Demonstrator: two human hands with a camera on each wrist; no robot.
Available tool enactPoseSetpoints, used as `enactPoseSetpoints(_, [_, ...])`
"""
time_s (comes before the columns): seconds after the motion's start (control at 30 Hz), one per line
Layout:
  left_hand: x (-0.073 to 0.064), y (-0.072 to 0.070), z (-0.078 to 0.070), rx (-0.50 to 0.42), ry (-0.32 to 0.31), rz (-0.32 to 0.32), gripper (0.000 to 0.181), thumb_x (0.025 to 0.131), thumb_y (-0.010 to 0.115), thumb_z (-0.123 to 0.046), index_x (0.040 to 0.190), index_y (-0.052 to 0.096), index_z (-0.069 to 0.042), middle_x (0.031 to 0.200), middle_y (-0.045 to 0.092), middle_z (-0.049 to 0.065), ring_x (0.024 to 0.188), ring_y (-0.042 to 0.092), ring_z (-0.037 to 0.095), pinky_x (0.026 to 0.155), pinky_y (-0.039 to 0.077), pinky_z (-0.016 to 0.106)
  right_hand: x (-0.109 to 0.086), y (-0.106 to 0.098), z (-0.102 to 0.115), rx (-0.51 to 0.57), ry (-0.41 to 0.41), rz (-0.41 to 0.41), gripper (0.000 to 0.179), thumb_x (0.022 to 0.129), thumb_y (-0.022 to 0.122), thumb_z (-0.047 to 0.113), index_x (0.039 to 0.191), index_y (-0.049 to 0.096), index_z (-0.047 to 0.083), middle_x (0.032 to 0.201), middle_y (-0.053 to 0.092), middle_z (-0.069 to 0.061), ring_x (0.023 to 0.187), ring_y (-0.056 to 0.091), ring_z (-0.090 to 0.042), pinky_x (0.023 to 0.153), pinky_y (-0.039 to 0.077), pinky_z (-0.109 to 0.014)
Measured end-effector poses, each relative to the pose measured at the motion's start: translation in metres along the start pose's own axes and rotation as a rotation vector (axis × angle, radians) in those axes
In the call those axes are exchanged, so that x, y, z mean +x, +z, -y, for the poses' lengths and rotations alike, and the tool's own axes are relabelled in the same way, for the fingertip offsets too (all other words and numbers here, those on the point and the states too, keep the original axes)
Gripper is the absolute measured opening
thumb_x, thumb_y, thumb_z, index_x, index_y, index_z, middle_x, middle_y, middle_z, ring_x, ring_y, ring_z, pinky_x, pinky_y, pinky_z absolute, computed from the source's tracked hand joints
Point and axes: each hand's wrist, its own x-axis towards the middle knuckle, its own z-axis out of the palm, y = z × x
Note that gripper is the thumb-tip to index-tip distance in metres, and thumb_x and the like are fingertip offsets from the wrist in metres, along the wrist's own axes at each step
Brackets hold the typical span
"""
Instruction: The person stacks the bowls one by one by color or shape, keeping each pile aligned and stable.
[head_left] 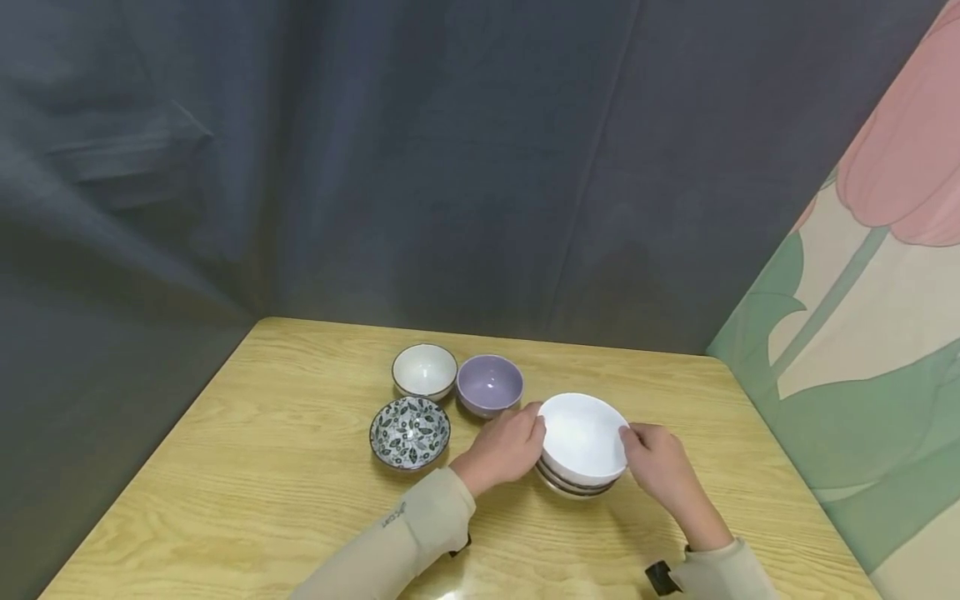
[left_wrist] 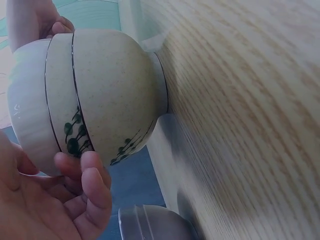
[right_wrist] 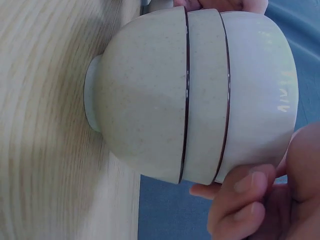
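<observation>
The left hand (head_left: 508,443) and the right hand (head_left: 662,465) gripped a stack of bowls (head_left: 573,485) from opposite sides, fingers curled against its outside and thumbs near the top rim. The stack was at the right of the group, over the desk (head_left: 247,475); whether its foot touched the wood could not be told. A white bowl (head_left: 583,435) sat uppermost, nested upright in a cream bowl (right_wrist: 206,95) with a dark rim, which sat in a similar lowest bowl (right_wrist: 145,95). Green leaf sprigs (left_wrist: 74,132) showed on the cream sides.

Just beyond the left hand stood a purple bowl (head_left: 490,385), with a dark-rimmed white bowl (head_left: 424,369) close beside it on the left. A leaf-patterned bowl (head_left: 409,433) stood nearer the person, just in front of the dark-rimmed one. All three stood upright. Behind the desk hung a dark curtain (head_left: 450,167); a tulip mural (head_left: 885,333) covered the right side.
</observation>
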Motion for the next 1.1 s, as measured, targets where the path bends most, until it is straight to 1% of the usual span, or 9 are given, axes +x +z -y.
enactPoseSetpoints(0.1, [-0.0003, 0.0003, -0.0011, 0.006, -0.008, -0.007, 0.051, 0.109, 0.027, -0.030, 0.148, 0.046, -0.003, 0.142, 0.057, 0.013, 0.128, 0.057, 0.028, 0.107, 0.046, 0.042, 0.0004, 0.0001, -0.0018, -0.001, 0.006, -0.002, 0.050, 0.107, 0.038, 0.028, 0.126, 0.061, -0.012, 0.097, 0.069, -0.023, 0.083, 0.064, -0.028, 0.065, 0.052, -0.037])
enactPoseSetpoints(0.17, [-0.0005, 0.0009, -0.0017, 0.003, -0.013, -0.010, 0.052, 0.109, 0.027, -0.031, 0.147, 0.047, -0.003, 0.142, 0.057, 0.013, 0.128, 0.057, 0.029, 0.106, 0.046, 0.043, -0.0004, 0.0008, -0.0024, -0.005, -0.001, -0.002, 0.053, 0.107, 0.036, 0.030, 0.130, 0.057, -0.014, 0.112, 0.066, -0.031, 0.098, 0.066, -0.038, 0.075, 0.056, -0.045])
enactPoseSetpoints(0.23, [-0.0009, 0.0015, -0.0025, -0.003, -0.020, -0.012, 0.052, 0.109, 0.026, -0.031, 0.147, 0.047, -0.003, 0.143, 0.057, 0.014, 0.128, 0.057, 0.029, 0.107, 0.046, 0.043, -0.0017, 0.0014, -0.0024, -0.008, -0.005, 0.002, 0.055, 0.108, 0.035, 0.029, 0.133, 0.053, -0.016, 0.127, 0.060, -0.035, 0.114, 0.061, -0.045, 0.087, 0.055, -0.052])
enactPoseSetpoints(0.33, [-0.0016, 0.0022, -0.0034, -0.008, -0.031, -0.012, 0.051, 0.109, 0.026, -0.030, 0.148, 0.046, -0.004, 0.143, 0.057, 0.014, 0.128, 0.056, 0.030, 0.106, 0.046, 0.044, -0.0031, 0.0019, -0.0021, -0.017, -0.010, 0.002, 0.053, 0.108, 0.033, 0.026, 0.133, 0.053, -0.016, 0.130, 0.058, -0.035, 0.121, 0.056, -0.049, 0.095, 0.050, -0.058])
enactPoseSetpoints(0.43, [-0.0017, 0.0025, -0.0032, -0.011, -0.033, -0.018, 0.051, 0.109, 0.025, -0.029, 0.147, 0.047, -0.004, 0.142, 0.058, 0.014, 0.127, 0.057, 0.030, 0.105, 0.047, 0.044, -0.0033, 0.0019, -0.0023, -0.016, -0.013, -0.004, 0.052, 0.107, 0.034, 0.025, 0.133, 0.054, -0.016, 0.129, 0.059, -0.034, 0.121, 0.056, -0.048, 0.095, 0.050, -0.058])
enactPoseSetpoints(0.6, [-0.0009, 0.0018, -0.0020, -0.012, -0.017, -0.025, 0.048, 0.108, 0.027, -0.026, 0.145, 0.050, -0.005, 0.137, 0.061, 0.012, 0.123, 0.060, 0.028, 0.102, 0.049, 0.043, -0.0033, 0.0020, -0.0031, -0.002, -0.017, -0.006, 0.051, 0.107, 0.035, 0.025, 0.132, 0.055, -0.015, 0.127, 0.060, -0.033, 0.119, 0.058, -0.047, 0.093, 0.051, -0.056])
enactPoseSetpoints(0.87, [-0.0003, 0.0008, -0.0005, -0.022, -0.013, -0.009, 0.049, 0.108, 0.026, -0.027, 0.146, 0.049, -0.004, 0.140, 0.059, 0.012, 0.127, 0.058, 0.028, 0.106, 0.047, 0.041, -0.0043, 0.0045, -0.0042, 0.018, -0.016, -0.014, 0.052, 0.108, 0.034, 0.026, 0.133, 0.054, -0.015, 0.130, 0.058, -0.034, 0.122, 0.056, -0.048, 0.095, 0.050, -0.057])
enactPoseSetpoints(0.97, [-0.0009, 0.0010, 0.0003, -0.042, -0.013, -0.003, 0.049, 0.109, 0.026, -0.028, 0.146, 0.048, -0.005, 0.142, 0.058, 0.011, 0.129, 0.056, 0.027, 0.107, 0.045, 0.041, -0.0045, 0.0055, -0.0052, 0.023, -0.020, -0.016, 0.053, 0.108, 0.034, 0.027, 0.133, 0.053, -0.015, 0.131, 0.058, -0.034, 0.122, 0.056, -0.048, 0.096, 0.050, -0.057])
enactPoseSetpoints(1.1, [-0.0010, 0.0009, 0.0018, -0.099, -0.008, 0.009, 0.050, 0.109, 0.027, -0.030, 0.148, 0.047, -0.006, 0.145, 0.055, 0.010, 0.133, 0.052, 0.027, 0.111, 0.042, 0.042, -0.0045, 0.0057, -0.0059, 0.023, -0.024, -0.023, 0.053, 0.108, 0.034, 0.027, 0.133, 0.054, -0.015, 0.130, 0.058, -0.034, 0.122, 0.056, -0.048, 0.096, 0.050, -0.057])
